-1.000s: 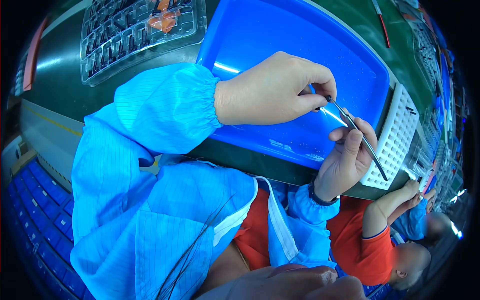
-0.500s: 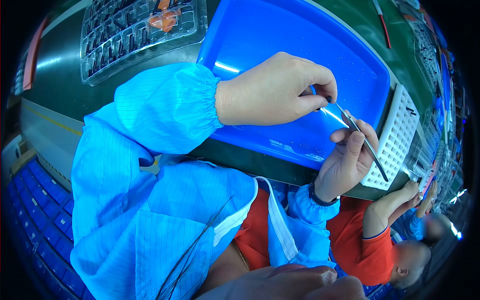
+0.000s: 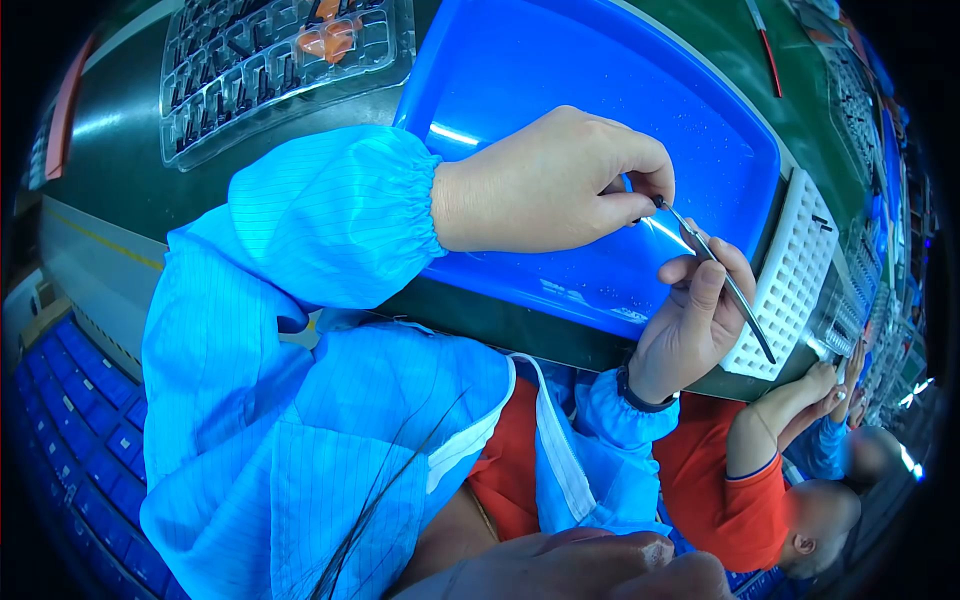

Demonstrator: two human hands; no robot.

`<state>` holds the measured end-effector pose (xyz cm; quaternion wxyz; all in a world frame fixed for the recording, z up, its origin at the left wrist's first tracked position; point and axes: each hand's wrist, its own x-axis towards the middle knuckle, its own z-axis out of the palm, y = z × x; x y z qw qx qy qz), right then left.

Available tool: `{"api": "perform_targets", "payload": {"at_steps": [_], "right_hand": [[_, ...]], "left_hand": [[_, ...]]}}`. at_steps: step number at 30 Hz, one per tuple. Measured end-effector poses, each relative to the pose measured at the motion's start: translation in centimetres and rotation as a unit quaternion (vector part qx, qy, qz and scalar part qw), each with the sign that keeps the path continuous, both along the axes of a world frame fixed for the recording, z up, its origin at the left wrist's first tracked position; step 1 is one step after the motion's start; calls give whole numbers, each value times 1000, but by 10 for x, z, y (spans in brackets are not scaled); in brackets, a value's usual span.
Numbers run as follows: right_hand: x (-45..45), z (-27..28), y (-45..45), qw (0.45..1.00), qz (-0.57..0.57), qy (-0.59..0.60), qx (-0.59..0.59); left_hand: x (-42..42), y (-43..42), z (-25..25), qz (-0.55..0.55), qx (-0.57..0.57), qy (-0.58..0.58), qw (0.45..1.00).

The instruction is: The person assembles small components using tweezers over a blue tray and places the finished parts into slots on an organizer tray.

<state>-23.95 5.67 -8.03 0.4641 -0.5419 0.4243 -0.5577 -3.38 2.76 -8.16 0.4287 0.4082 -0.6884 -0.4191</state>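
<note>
My left hand (image 3: 560,180) is closed in a pinch over the blue tray, with a small black part (image 3: 658,202) between thumb and fingertips. Most of that part is hidden by the fingers. In my right hand (image 3: 692,325), fingers curled round it, is a slim pen-like tool (image 3: 743,303) with a shiny metal front and a dark rear end. Its thin tip meets or nearly meets the black part. Beneath both hands lies the blue tray (image 3: 590,70), with tiny pale specks scattered over its bottom.
At the upper left a clear blister tray (image 3: 270,95) holds several black parts and orange pieces (image 3: 330,42). A white dimpled tray (image 3: 785,285) with black parts lies on the right. Beyond it a co-worker in a red shirt (image 3: 725,480) sits along the bench.
The tool in my right hand has shifted very slightly, its tip closer to the black part. My left hand stays in place. Far right, a co-worker's hands have moved.
</note>
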Motion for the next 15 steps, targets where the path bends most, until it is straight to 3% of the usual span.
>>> {"api": "perform_targets", "payload": {"at_steps": [15], "right_hand": [[1,0,-1,1000,-4,-6,-3]], "left_hand": [[0,0,2,2,4,-5,1000]]}}
